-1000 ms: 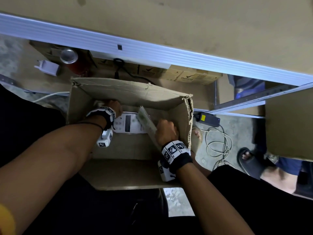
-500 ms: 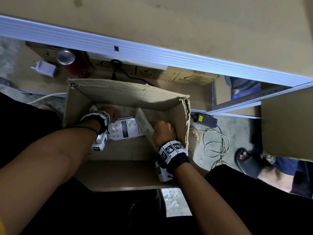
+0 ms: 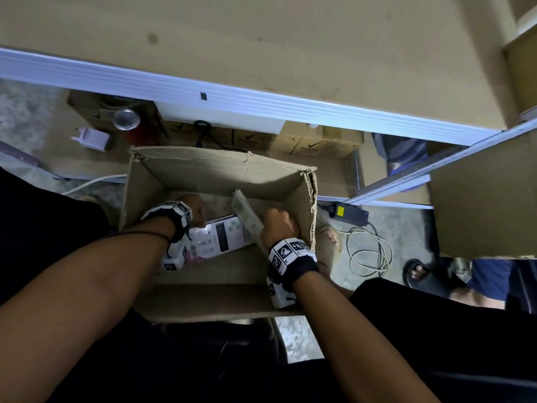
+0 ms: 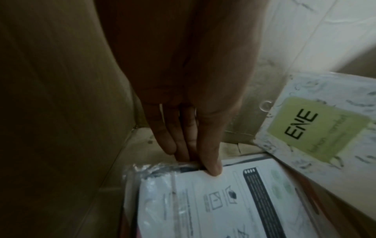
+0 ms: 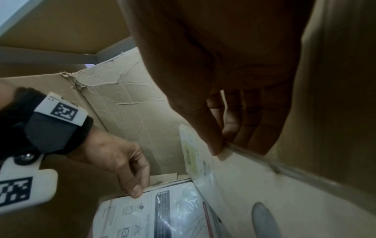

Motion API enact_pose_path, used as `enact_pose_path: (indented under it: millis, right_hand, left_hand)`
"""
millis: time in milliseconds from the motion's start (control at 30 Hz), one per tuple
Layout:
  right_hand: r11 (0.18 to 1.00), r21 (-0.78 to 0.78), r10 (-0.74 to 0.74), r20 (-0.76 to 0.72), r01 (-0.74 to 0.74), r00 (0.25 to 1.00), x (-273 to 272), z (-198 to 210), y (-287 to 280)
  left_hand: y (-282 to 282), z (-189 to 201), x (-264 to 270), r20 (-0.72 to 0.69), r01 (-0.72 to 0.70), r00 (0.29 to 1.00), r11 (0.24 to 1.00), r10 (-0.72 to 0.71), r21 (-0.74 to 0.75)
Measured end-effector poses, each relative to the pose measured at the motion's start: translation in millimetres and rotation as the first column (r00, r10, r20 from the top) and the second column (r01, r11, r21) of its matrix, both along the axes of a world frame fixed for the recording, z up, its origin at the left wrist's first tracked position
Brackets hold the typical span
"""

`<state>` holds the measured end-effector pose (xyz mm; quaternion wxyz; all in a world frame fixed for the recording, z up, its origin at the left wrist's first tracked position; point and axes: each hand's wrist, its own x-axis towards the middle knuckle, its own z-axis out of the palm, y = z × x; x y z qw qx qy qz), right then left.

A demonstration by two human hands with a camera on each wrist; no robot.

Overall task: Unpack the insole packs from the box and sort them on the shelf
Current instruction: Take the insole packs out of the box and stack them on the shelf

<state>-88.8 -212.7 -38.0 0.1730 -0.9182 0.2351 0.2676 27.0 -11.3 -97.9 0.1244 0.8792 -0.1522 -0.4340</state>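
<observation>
shelf: tan board with white-blue front rail, runs across top of head view, above and beyond the box
floor: grey concrete, seen right of the box
box: open brown cardboard, on the floor below the shelf, right wall torn at top corner; both hands down inside
small cartons: brown, in a row under the shelf, behind the box
cable: pale, coiled on floor right of the box, near a black power brick
can: round shiny top, left under the shelf, well apart from the box
flat pack: white insole pack in clear wrap, printed side up, lies flat on the box bottom; long axis runs from lower left to upper right in head view; the end by the left wall is at the left hand
upright pack: insole pack with green label, stands on edge and leans, right of the flat pack; long axis runs from the far wall toward the near right; lower edge just beside the flat pack
left hand: thumb on top of the flat pack's end edge, fingers curled under it, grasping it
right hand: thumb and fingers pinch the upright pack's top edge, clasping it, close to the box's right wall
</observation>
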Motion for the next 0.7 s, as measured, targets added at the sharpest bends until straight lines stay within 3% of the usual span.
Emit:
enact_pose_path:
  millis: [100,233,433,700]
  right_hand:
    - [0.999,-0.022,0.038,0.020,-0.037,0.999,2.4,11.0,0.4]
    - [0.990,-0.088,0.115,0.072,-0.109,0.991,11.0,30.6,0.9]
    - [0.963,-0.199,0.214,0.152,-0.182,0.965,24.2,61.8,11.0]
    - [0.917,-0.282,0.345,0.200,-0.284,0.917,22.3,120.2,27.4]
  left_hand:
    - [-6.8,17.9,-1.3,0.010,0.016,1.000,0.999,-0.016,-0.031]
    - [-7.4,46.8,-5.5,0.098,0.094,0.990,0.995,-0.097,0.041]
    - [-7.3,103.2,-17.6,0.250,0.282,0.917,0.949,-0.311,0.142]
    - [-10.3,180.9,-29.4,0.243,0.293,0.917,0.948,-0.316,0.128]
